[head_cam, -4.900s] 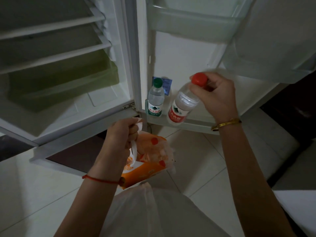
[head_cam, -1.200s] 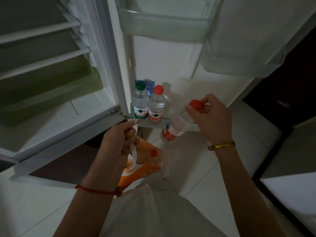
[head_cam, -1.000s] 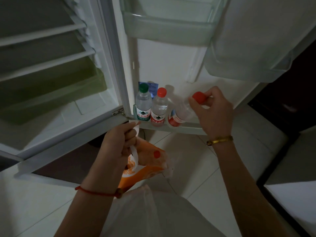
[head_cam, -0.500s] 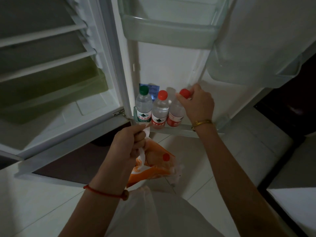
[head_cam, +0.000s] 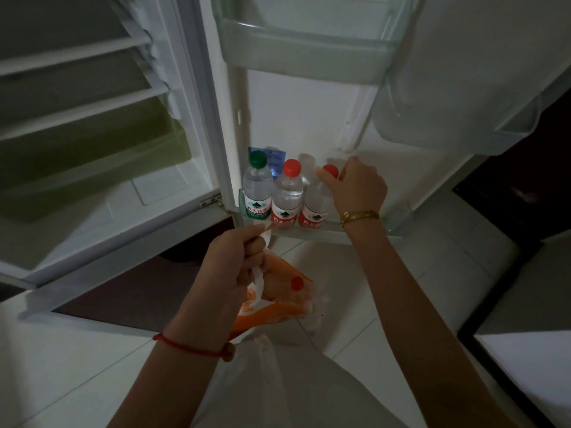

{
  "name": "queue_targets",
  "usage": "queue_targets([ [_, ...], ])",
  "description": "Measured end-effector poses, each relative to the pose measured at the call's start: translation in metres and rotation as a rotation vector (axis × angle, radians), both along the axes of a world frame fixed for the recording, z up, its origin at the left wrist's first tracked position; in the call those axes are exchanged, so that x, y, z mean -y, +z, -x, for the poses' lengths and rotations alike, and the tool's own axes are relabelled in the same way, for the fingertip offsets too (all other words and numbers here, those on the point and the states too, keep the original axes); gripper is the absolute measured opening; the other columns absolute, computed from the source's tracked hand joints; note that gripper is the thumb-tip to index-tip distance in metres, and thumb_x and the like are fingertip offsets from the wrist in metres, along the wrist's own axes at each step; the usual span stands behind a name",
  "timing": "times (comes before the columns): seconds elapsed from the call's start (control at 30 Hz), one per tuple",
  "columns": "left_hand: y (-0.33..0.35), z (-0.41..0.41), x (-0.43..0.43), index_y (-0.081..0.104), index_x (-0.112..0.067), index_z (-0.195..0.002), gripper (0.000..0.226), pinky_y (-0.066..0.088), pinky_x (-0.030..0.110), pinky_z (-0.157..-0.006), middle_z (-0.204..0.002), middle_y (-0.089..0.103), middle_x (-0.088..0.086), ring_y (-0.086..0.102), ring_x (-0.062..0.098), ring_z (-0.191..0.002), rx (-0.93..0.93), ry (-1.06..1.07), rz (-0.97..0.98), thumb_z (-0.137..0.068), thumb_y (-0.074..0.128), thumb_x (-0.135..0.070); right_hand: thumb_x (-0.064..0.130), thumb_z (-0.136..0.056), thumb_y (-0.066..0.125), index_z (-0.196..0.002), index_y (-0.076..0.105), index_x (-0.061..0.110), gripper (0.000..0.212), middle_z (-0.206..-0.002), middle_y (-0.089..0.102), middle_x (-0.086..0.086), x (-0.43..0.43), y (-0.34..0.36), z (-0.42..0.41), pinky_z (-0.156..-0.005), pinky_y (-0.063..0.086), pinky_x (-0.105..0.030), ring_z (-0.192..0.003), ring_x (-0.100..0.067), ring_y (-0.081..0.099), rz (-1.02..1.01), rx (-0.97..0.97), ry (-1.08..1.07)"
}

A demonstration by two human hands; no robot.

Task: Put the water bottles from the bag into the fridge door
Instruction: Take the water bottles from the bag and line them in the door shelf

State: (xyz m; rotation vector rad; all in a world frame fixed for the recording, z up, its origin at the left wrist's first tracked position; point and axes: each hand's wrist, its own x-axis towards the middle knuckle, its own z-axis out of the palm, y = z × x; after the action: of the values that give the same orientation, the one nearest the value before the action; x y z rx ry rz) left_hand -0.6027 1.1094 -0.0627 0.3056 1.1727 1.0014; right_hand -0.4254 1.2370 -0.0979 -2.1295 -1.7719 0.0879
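Three clear water bottles stand upright in a row on the lowest shelf (head_cam: pixel 355 234) of the fridge door, touching side by side. The left bottle (head_cam: pixel 257 189) has a green cap and green label. The middle bottle (head_cam: pixel 287 196) and the right bottle (head_cam: pixel 315 202) have red caps and red labels. The orange and white bag (head_cam: pixel 278 299) hangs below the shelf, and a red cap (head_cam: pixel 297 284) shows through it.

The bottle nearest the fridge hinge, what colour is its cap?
Green; the bottle stands leftmost of three in the head view.
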Motion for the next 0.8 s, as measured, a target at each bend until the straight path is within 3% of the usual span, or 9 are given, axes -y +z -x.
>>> queue_targets([
  [0.13, -0.004, 0.007, 0.005, 0.037, -0.019, -0.067, 0.032, 0.020, 0.013, -0.035, -0.036, 0.023, -0.011, 0.020, 0.002, -0.026, -0.048, -0.034, -0.004, -0.097, 0.045, -0.011, 0.054, -0.096, 0.038, -0.088, 0.063, 0.005, 0.055, -0.077, 0.058, -0.008, 0.030, -0.026, -0.003, -0.063, 0.037, -0.029, -0.071, -0.023, 0.050, 0.112, -0.063, -0.024],
  [0.23, -0.006, 0.010, 0.006, 0.038, -0.020, -0.068, 0.030, 0.008, 0.026, -0.059, -0.036, 0.024, -0.012, 0.020, 0.003, -0.027, -0.068, -0.061, 0.004, -0.096, 0.046, -0.013, 0.031, -0.097, 0.042, -0.076, 0.066, 0.003, 0.042, -0.082, 0.072, -0.020, 0.057, -0.066, -0.004, -0.072, 0.058, -0.038, -0.075, -0.035, 0.069, 0.587, -0.357, 0.072],
  [0.3, -0.006, 0.011, 0.007, 0.041, -0.019, -0.075, 0.023, 0.013, 0.024, -0.055, -0.036, 0.024, -0.012, 0.022, 0.003, -0.026, -0.063, -0.061, -0.003, -0.097, 0.045, -0.013, 0.027, -0.097, 0.044, -0.084, 0.069, -0.001, 0.039, -0.087, 0.074, -0.019, 0.075, -0.087, 0.001, -0.063, 0.059, -0.033, -0.068, -0.029, 0.071, 0.949, -0.468, 0.092],
  [0.37, -0.005, 0.012, 0.009, 0.044, -0.019, -0.083, 0.015, 0.016, 0.022, -0.052, -0.036, 0.024, -0.012, 0.022, 0.003, -0.026, -0.072, -0.064, -0.007, -0.096, 0.046, -0.014, 0.027, -0.094, 0.051, -0.100, 0.067, -0.001, 0.033, -0.094, 0.074, -0.016, 0.087, -0.107, 0.010, -0.063, 0.059, -0.031, -0.069, -0.023, 0.070, 1.114, -0.430, 0.133],
  [0.5, -0.004, 0.015, 0.013, 0.046, -0.016, -0.107, 0.012, 0.008, 0.029, -0.064, -0.035, 0.026, -0.010, 0.020, 0.003, -0.027, -0.089, -0.053, 0.017, -0.095, 0.047, -0.014, 0.031, -0.097, 0.047, -0.123, 0.055, 0.002, 0.039, -0.114, 0.065, -0.016, 0.100, -0.136, 0.028, -0.071, 0.053, -0.030, -0.091, -0.025, 0.063, 1.195, -0.434, 0.132],
  [0.57, -0.001, 0.016, 0.016, 0.042, -0.017, -0.112, 0.017, 0.007, 0.028, -0.061, -0.035, 0.026, -0.011, 0.020, 0.003, -0.027, -0.098, -0.041, 0.010, -0.095, 0.047, -0.014, 0.031, -0.100, 0.042, -0.106, 0.057, 0.007, 0.029, -0.098, 0.059, -0.007, 0.104, -0.140, 0.035, -0.065, 0.045, -0.021, -0.081, -0.016, 0.053, 1.190, -0.507, 0.093],
  [0.67, 0.004, 0.017, 0.020, 0.042, -0.015, -0.110, 0.016, 0.008, 0.028, -0.061, -0.035, 0.026, -0.012, 0.020, 0.003, -0.027, -0.090, -0.036, -0.005, -0.096, 0.048, -0.013, 0.020, -0.099, 0.043, -0.072, 0.045, 0.016, 0.027, -0.070, 0.048, 0.001, 0.111, -0.132, 0.043, -0.039, 0.037, -0.010, -0.057, -0.004, 0.043, 1.126, -0.729, -0.050],
  [0.73, 0.006, 0.018, 0.021, 0.043, -0.013, -0.111, 0.016, 0.018, 0.022, -0.052, -0.035, 0.025, -0.011, 0.021, 0.003, -0.027, -0.078, -0.038, -0.018, -0.096, 0.047, -0.011, 0.009, -0.098, 0.040, -0.088, 0.056, 0.000, 0.022, -0.068, 0.056, -0.003, 0.114, -0.141, 0.046, -0.050, 0.045, -0.014, -0.052, -0.003, 0.051, 1.091, -0.843, -0.105],
  [0.8, 0.007, 0.020, 0.023, 0.042, -0.012, -0.110, 0.015, 0.027, 0.022, -0.050, -0.035, 0.024, -0.011, 0.021, 0.004, -0.026, -0.083, -0.054, -0.033, -0.096, 0.046, -0.011, 0.014, -0.100, 0.043, -0.130, 0.049, -0.004, 0.035, -0.099, 0.062, -0.014, 0.113, -0.164, 0.051, -0.075, 0.054, -0.031, -0.080, -0.017, 0.063, 0.980, -0.984, -0.224],
])
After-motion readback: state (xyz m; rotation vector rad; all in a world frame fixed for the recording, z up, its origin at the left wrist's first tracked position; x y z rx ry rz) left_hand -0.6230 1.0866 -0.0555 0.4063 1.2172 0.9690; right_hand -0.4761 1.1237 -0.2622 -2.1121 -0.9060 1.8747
